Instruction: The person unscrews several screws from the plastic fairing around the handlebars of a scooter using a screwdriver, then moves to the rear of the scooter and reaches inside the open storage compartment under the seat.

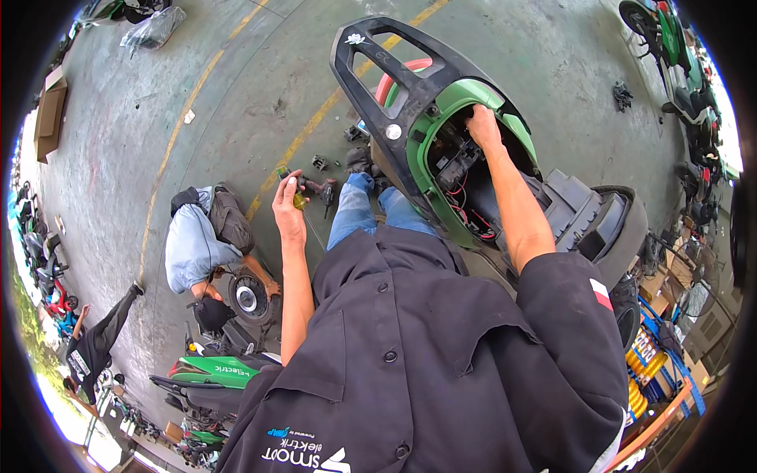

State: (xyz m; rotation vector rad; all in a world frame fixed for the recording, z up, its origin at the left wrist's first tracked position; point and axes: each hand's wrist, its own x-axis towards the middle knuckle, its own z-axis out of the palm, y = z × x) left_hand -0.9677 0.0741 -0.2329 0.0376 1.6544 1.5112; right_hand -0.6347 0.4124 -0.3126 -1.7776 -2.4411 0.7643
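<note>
Left hand (289,211) was up in front of the torso, fingers curled round a translucent yellow-green tool handle (299,201); looked like a screwdriver, shaft hard to make out. Tool was clear of the floor, left of the scooter.

Right hand (483,128) was reaching into the open rear body of a green scooter (428,150), at the far edge of the opening. Fingertips hidden in there, so can't tell if they were grasping anything.

Scooter stood just right of the wearer's legs, black loop-shaped grab rail (347,65) at its tail. Inside the opening: a black plastic unit (456,167) near the left edge, red wires (482,231) toward the near edge. Ribbed dark grey plastic bin (561,206) sat past the opening's right edge.

Concrete floor (260,102): dark red-and-black power drill (322,189) near the left hand in view, small black part (319,162) near the drill, by the yellow painted line (311,126). Further left, a crouching co-worker in a light blue top (193,236) had hands on a black-tyred wheel (251,298).
</note>
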